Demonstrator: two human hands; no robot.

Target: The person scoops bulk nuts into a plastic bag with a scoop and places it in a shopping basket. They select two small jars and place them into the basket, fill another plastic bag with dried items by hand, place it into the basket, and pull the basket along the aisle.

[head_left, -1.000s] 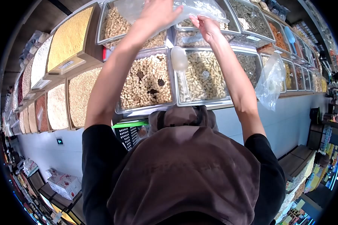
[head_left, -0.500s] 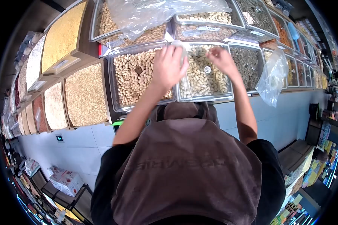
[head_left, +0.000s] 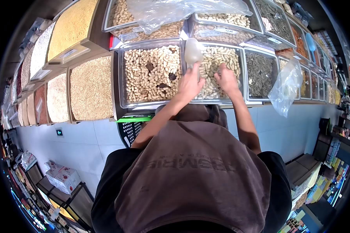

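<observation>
My left hand (head_left: 190,84) is closed around the handle of a translucent plastic scoop (head_left: 193,52). The scoop lies with its bowl pointing away from me, along the left side of a clear bin of unshelled peanuts (head_left: 208,58). Over the right part of that same bin is my right hand (head_left: 226,80), its fingers curled down at the peanuts. What those fingers hold, if anything, is hidden. Just left of my left hand stands another peanut bin (head_left: 123,77), with a few dark pieces (head_left: 172,76) lying on its nuts.
Dark seeds fill a bin (head_left: 260,73) on the right, where a clear plastic bag (head_left: 286,87) hangs. Another plastic sheet (head_left: 163,13) covers part of the upper bins. Grain bins (head_left: 91,89) line the left. A dark basket (head_left: 130,130) stands below the shelf edge.
My left hand has come down and right onto the scoop handle, uncovering the left peanut bin. My right hand has moved slightly lower. A small pale round thing among the peanuts no longer shows.
</observation>
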